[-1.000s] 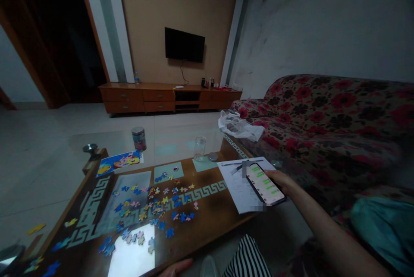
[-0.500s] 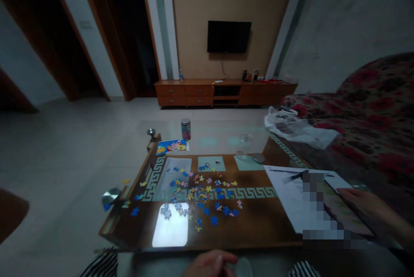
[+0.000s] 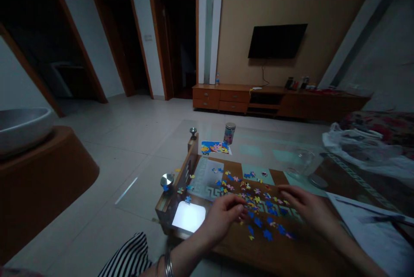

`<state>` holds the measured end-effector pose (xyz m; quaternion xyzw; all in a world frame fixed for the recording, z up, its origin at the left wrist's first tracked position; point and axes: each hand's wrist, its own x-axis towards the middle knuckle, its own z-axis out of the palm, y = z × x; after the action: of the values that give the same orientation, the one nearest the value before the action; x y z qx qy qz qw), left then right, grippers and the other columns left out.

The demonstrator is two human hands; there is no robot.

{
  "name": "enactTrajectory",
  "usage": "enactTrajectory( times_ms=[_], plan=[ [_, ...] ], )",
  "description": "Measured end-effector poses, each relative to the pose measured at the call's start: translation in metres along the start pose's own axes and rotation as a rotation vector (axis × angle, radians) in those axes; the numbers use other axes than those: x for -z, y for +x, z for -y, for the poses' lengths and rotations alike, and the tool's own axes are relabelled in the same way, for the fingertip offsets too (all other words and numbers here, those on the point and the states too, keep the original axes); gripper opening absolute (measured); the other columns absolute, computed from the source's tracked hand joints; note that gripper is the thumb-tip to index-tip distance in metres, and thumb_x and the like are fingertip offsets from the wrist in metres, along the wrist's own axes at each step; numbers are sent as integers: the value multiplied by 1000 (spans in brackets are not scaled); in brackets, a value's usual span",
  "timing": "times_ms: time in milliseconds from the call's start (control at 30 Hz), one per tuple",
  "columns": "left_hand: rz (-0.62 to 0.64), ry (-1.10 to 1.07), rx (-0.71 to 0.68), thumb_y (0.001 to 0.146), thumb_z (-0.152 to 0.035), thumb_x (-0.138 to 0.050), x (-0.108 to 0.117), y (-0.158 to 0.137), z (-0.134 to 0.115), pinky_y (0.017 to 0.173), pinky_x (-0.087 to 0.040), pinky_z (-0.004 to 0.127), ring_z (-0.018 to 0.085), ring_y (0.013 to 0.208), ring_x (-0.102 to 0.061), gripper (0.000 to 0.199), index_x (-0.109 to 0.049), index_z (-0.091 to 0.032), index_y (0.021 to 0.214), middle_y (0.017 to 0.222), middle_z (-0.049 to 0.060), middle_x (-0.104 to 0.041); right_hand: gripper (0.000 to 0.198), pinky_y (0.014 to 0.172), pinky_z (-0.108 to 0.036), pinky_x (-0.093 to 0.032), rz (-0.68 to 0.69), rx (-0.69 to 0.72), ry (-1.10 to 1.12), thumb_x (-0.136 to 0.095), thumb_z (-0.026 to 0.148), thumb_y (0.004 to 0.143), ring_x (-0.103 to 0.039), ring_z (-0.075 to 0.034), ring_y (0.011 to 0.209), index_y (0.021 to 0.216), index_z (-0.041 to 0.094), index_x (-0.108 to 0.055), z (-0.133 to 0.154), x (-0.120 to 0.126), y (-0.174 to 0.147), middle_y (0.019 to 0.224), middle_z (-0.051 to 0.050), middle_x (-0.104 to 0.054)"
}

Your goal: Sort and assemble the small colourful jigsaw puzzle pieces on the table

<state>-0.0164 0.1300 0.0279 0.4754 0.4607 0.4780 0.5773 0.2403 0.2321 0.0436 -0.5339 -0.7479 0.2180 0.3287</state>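
Several small colourful puzzle pieces (image 3: 255, 201) lie scattered on the glass top of a wooden coffee table (image 3: 181, 177). My left hand (image 3: 223, 214) rests at the near left side of the scatter, fingers curled down onto the pieces; whether it pinches one is unclear in the dim light. On the right side, my right hand (image 3: 307, 206) lies palm down with fingers spread over the pieces, holding nothing visible. A printed puzzle picture (image 3: 215, 147) lies at the far end beside a small round tin (image 3: 229, 133).
A clear glass jar (image 3: 302, 164) with its lid beside it stands on the table's right side, near a white paper sheet (image 3: 371, 229) with a pen. A white plastic bag (image 3: 365, 147) lies on the floral sofa. A curved wooden stand with a basin (image 3: 22, 126) is at left.
The view swung left. My right hand let go of the phone and moved onto the puzzle pieces. My left hand came up from the table's near edge onto the pieces.
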Motion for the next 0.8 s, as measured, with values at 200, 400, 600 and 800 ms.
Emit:
enactTrajectory(
  times_ms=[200,400,600,800],
  plan=[
    [-486,403,-173,75,-16,-55,124,6,-1,86,-46,34,21,93,-61,16,-68,-19,84,91,5,-67,30,89,-44,-51,161,434,-292,-50,18,87,-63,-29,105,111,15,-67,84,-157,-22,114,-16,-68],
    [-761,692,-88,74,-7,-52,214,3,-4,81,-45,34,19,83,-58,19,-65,-16,84,85,5,-63,34,96,-53,-47,89,553,-558,-61,16,84,-53,-35,122,118,16,-64,82,-211,-17,129,-14,-61],
    [-708,856,61,72,-8,-54,233,-7,4,74,-42,31,19,77,-56,16,-63,-16,83,80,4,-59,30,95,-51,-46,-24,527,-631,-50,22,92,-56,-34,115,114,11,-65,35,-191,14,121,-16,-65],
    [-527,931,195,70,-18,-64,230,-28,9,72,-40,31,21,82,-58,18,-64,-20,88,85,3,-59,27,85,-49,-47,-52,483,-497,-45,23,94,-54,-33,104,108,11,-64,62,-181,25,109,-17,-64]
  ],
)
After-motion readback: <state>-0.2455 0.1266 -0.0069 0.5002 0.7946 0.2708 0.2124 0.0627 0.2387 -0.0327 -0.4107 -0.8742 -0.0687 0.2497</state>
